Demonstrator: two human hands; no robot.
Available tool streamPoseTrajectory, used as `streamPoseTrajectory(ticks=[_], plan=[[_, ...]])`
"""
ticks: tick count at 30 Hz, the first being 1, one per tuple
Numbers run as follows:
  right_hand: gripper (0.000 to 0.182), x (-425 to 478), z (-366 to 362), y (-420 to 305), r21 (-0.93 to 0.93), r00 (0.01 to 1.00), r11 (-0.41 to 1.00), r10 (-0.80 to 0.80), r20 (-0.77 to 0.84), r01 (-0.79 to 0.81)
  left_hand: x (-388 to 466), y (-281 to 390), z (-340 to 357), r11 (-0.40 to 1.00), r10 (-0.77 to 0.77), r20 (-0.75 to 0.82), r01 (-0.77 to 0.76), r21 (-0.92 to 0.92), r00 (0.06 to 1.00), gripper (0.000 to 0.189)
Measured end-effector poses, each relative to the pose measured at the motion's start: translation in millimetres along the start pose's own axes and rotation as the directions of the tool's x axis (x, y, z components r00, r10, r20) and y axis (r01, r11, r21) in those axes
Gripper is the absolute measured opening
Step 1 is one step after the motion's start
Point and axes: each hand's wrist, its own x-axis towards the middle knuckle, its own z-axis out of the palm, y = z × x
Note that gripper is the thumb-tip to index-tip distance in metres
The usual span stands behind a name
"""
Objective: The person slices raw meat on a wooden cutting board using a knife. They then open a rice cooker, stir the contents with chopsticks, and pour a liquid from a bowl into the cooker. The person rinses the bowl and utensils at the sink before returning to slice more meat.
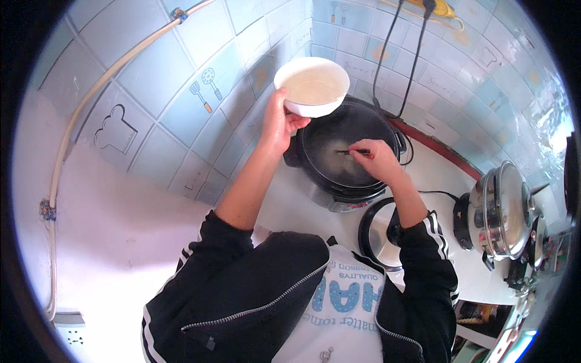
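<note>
My left hand (278,127) grips a white bowl (317,110) by its near left side, thumb at the rim. Pale, cloudy liquid (315,88) fills much of the bowl, which is held above the far left edge of an electric cooker (349,120). The cooker stands uncovered, with a dark inner pot and some whitish contents at the bottom. Over its opening, my right hand (381,159) pinches a thin dark utensil with a red end (366,152). Its far tip points left into the pot; what kind of utensil it is cannot be made out.
A round lid with a black rim (370,227) lies on the white counter (438,218) near my right forearm. To the right stands a lidded metal pot (497,218) on a black base. Black cords (411,68) hang from a yellow power strip (431,7) beside the tiled wall.
</note>
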Motion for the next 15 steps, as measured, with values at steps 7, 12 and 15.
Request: streamPoseTrajectory(ticks=[7, 12, 15], plan=[[0.015, -5, -1, -23, 0.037, 0.990, 0.999, 0.007, 0.138, -0.013, -40, 8, -45, 0.994, -0.008, 0.005, 0.008, -0.106, 1.000, 0.060], [0.015, 0, -2, 1, -0.129, 0.997, 0.991, 0.049, 0.063, -0.040, -69, 16, -49, 0.994, -0.046, 0.011, 0.046, -0.098, 0.999, 0.064], [0.015, -6, -6, -17, -0.016, 0.986, 0.997, 0.080, 0.143, -0.078, -80, 19, -56, 0.997, -0.032, 0.019, 0.033, -0.063, 0.999, 0.063]])
